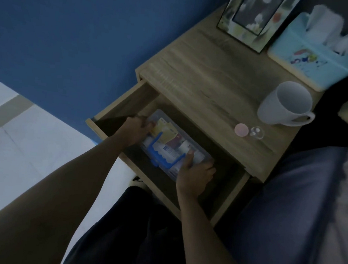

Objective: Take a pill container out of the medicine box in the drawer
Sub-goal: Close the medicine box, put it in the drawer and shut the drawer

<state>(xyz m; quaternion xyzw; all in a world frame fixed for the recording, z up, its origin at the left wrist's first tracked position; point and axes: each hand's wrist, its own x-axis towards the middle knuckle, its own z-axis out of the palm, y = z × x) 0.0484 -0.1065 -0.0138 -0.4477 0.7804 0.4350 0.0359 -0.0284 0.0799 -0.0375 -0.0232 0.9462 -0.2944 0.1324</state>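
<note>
— Head cam, far left first: what's there?
— Blue wall [73,32], pale floor [24,142] below it. Then the wooden nightstand [203,76] w/ its drawer [117,111] pulled open.

— Hands?
— Both down in the drawer. Left hand [135,130] is at the far-left end of the medicine box [198,154], fingers curled round that edge. Right hand [195,174] is at the near-right end, thumb [189,156] lying on the clear lid, other fingers wrapped over the box's rim. So both are gripping the box, one each end.

— And the box itself?
— Clear plastic, blue handle [161,151] across the lid, sits inside the drawer, lid looks closed. Yellow, red and white packs show thru the lid. Can't pick out a pill container among them, too dim & blurry.

— On top, going right?
— Small pink round thing [241,129] beside a small clear round item [257,132], near the front edge. White mug [286,103] behind those. Photo frame [257,20] at the back, light blue tissue box [318,57] to its right. Bedding [300,202] at far right.
</note>
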